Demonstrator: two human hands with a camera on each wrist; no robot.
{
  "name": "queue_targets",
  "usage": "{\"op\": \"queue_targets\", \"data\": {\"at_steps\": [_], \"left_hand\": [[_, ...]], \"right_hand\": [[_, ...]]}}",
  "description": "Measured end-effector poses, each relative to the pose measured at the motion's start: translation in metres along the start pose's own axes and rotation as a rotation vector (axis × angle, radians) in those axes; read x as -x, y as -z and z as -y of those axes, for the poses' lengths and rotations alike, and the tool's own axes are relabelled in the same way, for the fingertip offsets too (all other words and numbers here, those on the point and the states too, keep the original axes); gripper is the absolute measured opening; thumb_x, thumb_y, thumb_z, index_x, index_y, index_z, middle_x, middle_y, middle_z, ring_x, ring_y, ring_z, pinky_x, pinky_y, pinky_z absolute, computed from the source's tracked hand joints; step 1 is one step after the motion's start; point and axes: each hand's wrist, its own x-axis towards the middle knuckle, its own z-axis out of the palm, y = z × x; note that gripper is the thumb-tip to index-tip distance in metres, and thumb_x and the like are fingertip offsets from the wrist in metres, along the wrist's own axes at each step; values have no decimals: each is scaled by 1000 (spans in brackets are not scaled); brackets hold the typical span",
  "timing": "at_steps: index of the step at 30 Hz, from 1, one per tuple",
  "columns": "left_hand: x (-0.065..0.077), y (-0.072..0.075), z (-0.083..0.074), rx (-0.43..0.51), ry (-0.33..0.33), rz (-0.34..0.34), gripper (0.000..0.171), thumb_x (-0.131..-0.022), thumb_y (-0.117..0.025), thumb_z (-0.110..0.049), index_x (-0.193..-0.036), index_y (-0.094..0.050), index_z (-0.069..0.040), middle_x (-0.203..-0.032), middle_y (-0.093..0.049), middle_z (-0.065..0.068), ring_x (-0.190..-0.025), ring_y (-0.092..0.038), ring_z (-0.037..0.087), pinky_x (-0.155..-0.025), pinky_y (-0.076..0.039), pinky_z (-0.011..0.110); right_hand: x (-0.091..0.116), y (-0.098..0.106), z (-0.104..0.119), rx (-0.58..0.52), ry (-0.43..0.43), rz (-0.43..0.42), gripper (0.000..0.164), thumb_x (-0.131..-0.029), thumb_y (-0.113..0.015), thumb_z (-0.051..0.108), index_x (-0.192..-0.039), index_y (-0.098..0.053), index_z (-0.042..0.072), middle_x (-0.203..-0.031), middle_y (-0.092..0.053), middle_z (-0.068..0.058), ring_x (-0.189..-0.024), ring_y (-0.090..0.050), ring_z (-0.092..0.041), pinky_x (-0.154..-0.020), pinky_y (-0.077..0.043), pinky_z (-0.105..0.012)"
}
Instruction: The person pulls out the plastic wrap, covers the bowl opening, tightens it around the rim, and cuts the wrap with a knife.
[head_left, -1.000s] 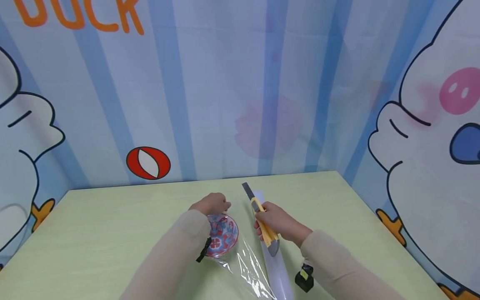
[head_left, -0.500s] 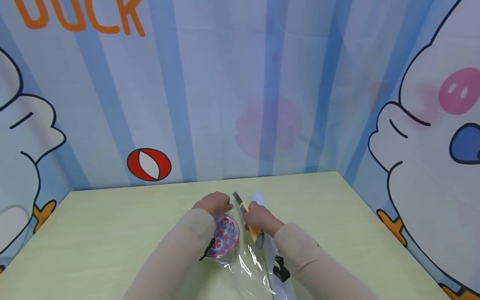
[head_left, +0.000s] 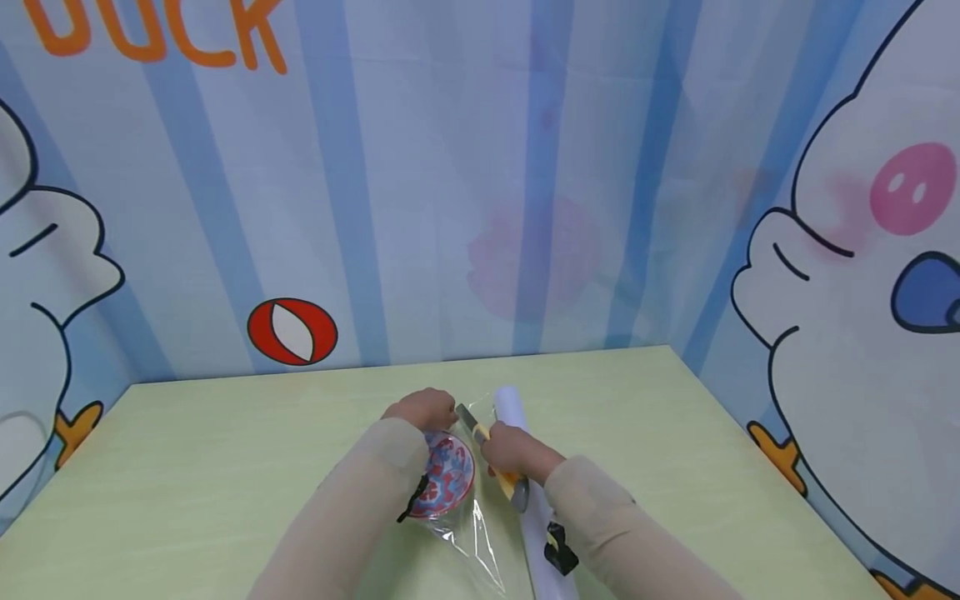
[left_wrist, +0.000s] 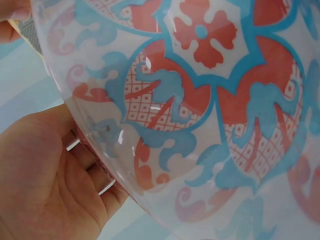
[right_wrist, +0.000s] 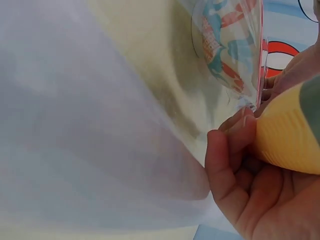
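Observation:
A bowl (head_left: 447, 479) with a red and blue flower pattern stands tilted under clear plastic film. My left hand (head_left: 423, 408) grips it at the far rim; in the left wrist view the fingers of that hand (left_wrist: 45, 170) curl behind the film-covered bowl (left_wrist: 210, 115). My right hand (head_left: 517, 452) holds a yellow utility knife (head_left: 512, 483), its grey tip close to my left hand. From the bowl the plastic film (head_left: 476, 533) stretches toward a white roll (head_left: 536, 533). In the right wrist view, curled fingers wrap the yellow knife handle (right_wrist: 287, 132), beside the roll (right_wrist: 100, 135).
The pale green table (head_left: 247, 467) reaches back to a striped blue curtain (head_left: 442, 183) with cartoon figures. Black wrist straps show, with a black cube (head_left: 561, 554) near the right sleeve.
My right hand has moved left with the utility knife, bringing its tip from above the roll to beside my left hand. My left hand and the bowl have hardly moved.

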Motion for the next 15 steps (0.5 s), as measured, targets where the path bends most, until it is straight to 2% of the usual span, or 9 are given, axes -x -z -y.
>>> {"op": "queue_targets", "data": {"at_steps": [10,15], "left_hand": [[-4,-2,5,-4,1,-6,22,-97,-45,-22,-98,-62,-9,-95,-62,6,-84,-55,17,-75,-43,36],[-4,-2,3,-1,0,-6,22,-97,-44,-24,-99,-61,-11,-92,-61,4,-81,-53,16,-74,-42,35]], "right_hand": [[10,5,-1,6,3,39,16,-88,-42,13,-88,-52,0,-62,-57,-4,-55,-47,-14,-51,-38,-23],[18,8,-4,-17,-4,57,14,-86,-44,13,-87,-52,1,-62,-57,-3,-56,-48,-14,-52,-37,-23]]}}
